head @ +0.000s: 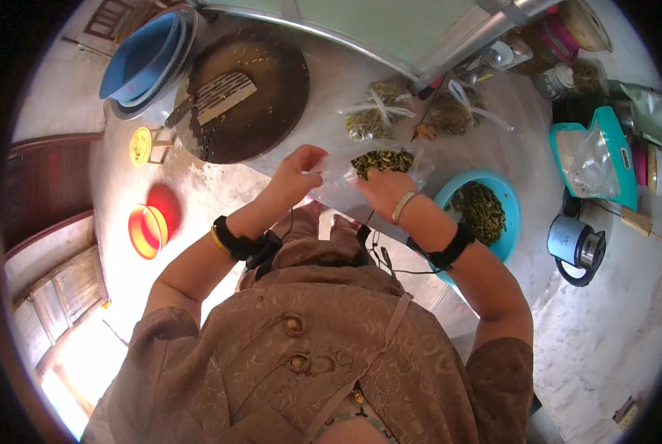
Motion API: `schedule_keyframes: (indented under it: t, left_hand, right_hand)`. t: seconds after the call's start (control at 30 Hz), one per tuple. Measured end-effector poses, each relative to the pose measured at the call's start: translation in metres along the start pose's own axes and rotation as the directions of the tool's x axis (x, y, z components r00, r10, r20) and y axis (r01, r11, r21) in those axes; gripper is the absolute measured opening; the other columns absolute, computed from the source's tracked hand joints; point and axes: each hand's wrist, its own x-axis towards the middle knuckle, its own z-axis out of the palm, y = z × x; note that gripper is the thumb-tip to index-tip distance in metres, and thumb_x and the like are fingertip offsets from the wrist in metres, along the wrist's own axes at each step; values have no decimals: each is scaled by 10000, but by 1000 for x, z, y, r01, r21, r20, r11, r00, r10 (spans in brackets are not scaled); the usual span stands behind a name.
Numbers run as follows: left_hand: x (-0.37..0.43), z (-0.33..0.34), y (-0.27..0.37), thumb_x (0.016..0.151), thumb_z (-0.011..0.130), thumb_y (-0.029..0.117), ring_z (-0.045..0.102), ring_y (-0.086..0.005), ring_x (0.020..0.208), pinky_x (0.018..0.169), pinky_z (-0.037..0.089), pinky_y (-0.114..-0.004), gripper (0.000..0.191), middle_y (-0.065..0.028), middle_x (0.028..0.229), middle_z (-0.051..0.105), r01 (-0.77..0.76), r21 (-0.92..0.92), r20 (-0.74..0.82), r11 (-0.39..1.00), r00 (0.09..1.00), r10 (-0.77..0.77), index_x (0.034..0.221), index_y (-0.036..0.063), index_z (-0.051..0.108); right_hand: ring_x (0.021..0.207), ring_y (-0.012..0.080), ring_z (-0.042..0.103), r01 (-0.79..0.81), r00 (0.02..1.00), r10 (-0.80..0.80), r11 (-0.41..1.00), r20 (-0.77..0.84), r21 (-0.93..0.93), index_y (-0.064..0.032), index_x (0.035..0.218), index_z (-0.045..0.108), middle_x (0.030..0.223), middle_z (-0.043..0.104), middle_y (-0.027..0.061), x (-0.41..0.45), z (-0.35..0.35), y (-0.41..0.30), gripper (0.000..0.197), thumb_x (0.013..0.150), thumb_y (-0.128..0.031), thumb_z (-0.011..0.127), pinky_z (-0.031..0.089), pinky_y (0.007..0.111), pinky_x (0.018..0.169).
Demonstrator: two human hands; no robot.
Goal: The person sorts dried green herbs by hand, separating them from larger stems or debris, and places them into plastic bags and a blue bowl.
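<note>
A clear plastic bag (331, 186) lies on the counter in front of me, with chopped green vegetables (389, 160) in its right part. My left hand (303, 169) pinches the bag's left edge between thumb and fingers. Against the chopped vegetables rests my right hand (384, 186); its fingertips are partly hidden. To the right, a light blue plastic basin (513, 222) holds more chopped greens (478, 213). Beyond the bag are two tied plastic bags of greens, one nearer the middle (372, 119) and one farther right (457, 114).
A slotted, dark-handled cleaver (228, 99) lies on a round wooden chopping board (281, 83) at the left. Stacked basins (142, 61) stand behind it. At the right are a teal-edged pouch (592, 161) and an electric kettle (572, 241). A yellow stool (141, 146) and red basin (148, 231) are at lower left.
</note>
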Motion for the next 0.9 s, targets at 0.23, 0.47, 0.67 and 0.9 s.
schedule_keyframes:
  t: [0.23,0.47,0.67,0.9]
  left_hand:
    - [-11,13,20,757,666,249,509,-236,1028,905,386,-351,710,-185,1119,520,39,-62,-19,997,999,-40,1313,24,288]
    - [10,20,4,715,694,363,581,-337,931,804,458,-369,748,-211,1004,587,36,647,-100,762,994,37,1300,65,335]
    - [14,6,-18,785,563,53,565,-218,728,679,459,-304,309,-124,817,584,-76,577,-153,813,968,199,1090,48,511]
    - [15,-1,-37,750,484,-58,512,-115,714,627,433,-239,389,-49,799,519,-157,164,-217,974,957,191,1125,44,481]
  right_hand:
    - [935,278,519,145,954,-167,984,-250,-102,-57,1018,595,945,550,126,-13,-4,-32,299,765,-207,543,454,375,733]
    - [1029,301,492,103,980,-66,975,-188,198,-19,1043,563,1091,530,147,22,22,-31,316,777,-180,504,451,407,817]
    - [1044,327,494,113,952,-89,991,-292,66,-19,1138,496,1162,482,177,14,71,8,369,793,-150,476,441,409,836]
    - [973,307,511,192,957,-108,931,-269,309,-20,943,539,1007,546,130,34,61,11,225,783,-175,502,436,402,816]
